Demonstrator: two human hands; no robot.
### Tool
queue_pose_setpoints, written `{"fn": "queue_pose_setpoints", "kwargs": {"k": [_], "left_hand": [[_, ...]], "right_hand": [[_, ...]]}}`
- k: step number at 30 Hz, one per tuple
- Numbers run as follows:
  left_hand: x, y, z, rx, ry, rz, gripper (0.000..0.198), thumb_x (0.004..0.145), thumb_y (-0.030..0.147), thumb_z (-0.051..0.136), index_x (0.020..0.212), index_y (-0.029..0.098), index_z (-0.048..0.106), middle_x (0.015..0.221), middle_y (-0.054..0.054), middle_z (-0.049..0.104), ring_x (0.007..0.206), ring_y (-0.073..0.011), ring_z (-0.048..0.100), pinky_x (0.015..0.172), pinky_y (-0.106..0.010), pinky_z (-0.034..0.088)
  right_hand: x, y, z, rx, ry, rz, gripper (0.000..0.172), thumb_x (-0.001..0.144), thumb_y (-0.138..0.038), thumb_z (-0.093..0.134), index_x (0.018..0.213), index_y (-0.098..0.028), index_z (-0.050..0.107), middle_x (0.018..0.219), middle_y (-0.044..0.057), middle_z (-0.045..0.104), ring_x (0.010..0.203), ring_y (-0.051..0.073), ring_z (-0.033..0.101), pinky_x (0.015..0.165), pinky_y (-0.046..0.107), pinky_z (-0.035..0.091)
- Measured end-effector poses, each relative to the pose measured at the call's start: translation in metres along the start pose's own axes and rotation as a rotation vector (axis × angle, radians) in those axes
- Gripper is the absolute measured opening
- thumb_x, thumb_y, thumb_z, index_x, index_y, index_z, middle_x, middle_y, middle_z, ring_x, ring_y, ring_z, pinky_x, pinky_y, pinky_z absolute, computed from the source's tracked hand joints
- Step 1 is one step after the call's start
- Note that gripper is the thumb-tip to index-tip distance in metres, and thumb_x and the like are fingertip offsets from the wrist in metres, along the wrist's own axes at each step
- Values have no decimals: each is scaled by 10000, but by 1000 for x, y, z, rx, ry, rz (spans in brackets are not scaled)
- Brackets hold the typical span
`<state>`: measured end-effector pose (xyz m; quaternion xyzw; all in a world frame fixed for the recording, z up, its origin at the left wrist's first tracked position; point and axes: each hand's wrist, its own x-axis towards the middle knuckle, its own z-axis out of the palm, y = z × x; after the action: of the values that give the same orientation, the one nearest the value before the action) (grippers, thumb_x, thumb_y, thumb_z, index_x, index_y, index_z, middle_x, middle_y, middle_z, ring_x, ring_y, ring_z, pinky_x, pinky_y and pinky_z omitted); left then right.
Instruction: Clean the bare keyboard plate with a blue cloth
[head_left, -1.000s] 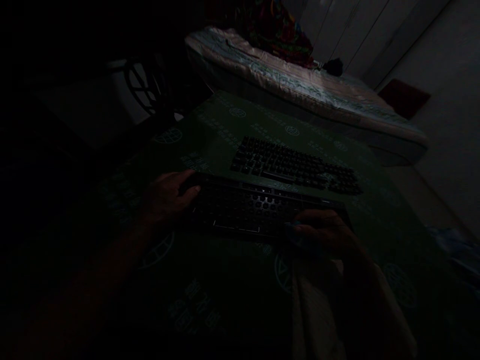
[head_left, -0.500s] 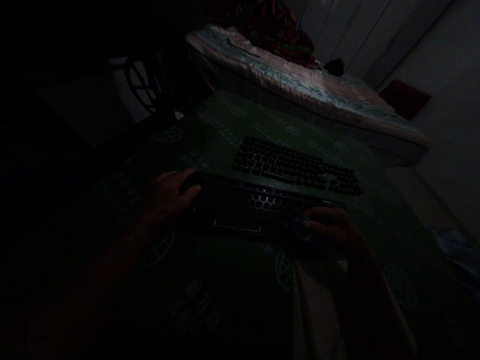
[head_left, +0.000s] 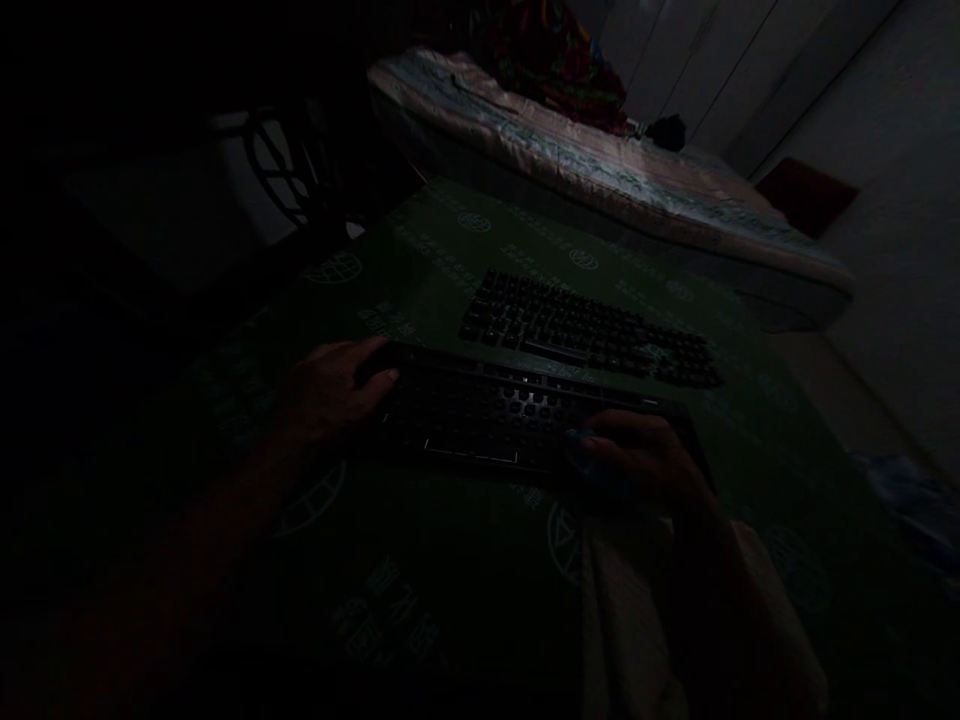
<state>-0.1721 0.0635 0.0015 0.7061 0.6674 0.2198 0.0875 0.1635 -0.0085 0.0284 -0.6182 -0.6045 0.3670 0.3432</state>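
Note:
The room is very dark. A black keyboard frame with bare switch sockets lies on a green printed mat. My left hand grips the frame's left end, thumb on top. My right hand rests closed on the frame's right part, its fingers pressed round a small bluish thing that I cannot make out. A pale cloth lies under my right wrist. Just beyond the frame, a set of black keycaps is laid out in keyboard order on the mat.
A bed with a pale patterned cover runs along the far side, with bright fabric piled on it. A chair with a dark curved back stands at the mat's far left. Light floor lies to the right.
My right hand has slid a little along the frame's right part, right and then back left. My left hand keeps its grip on the left end.

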Motion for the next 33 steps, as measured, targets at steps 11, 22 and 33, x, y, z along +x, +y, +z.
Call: {"fn": "queue_pose_setpoints", "kwargs": {"k": [11, 22, 33], "left_hand": [[0, 0, 0, 5, -10, 1, 563, 806, 464, 391, 1257, 155, 528, 1262, -94, 567, 1178, -252, 490, 1004, -386, 393], [1, -5, 3, 19, 4, 28, 536, 823, 458, 394, 1249, 165, 533, 1241, -101, 582, 1170, -250, 497, 986, -391, 404], [0, -1, 1, 0, 4, 14, 550, 805, 470, 395, 1236, 161, 543, 1243, -92, 582, 1166, -244, 499, 992, -388, 401]], "right_hand": [[0, 3, -17, -17, -13, 25, 236, 652, -408, 736, 736, -189, 710, 713, 42, 698, 649, 181, 634, 564, 270, 505], [-2, -2, -11, -12, -112, -4, 246, 675, -412, 726, 759, -180, 722, 731, 43, 697, 660, 179, 634, 569, 265, 511], [-3, 1, -17, -39, -220, -7, 217, 683, -398, 725, 696, -182, 716, 676, 30, 663, 615, 154, 594, 532, 241, 470]]}}
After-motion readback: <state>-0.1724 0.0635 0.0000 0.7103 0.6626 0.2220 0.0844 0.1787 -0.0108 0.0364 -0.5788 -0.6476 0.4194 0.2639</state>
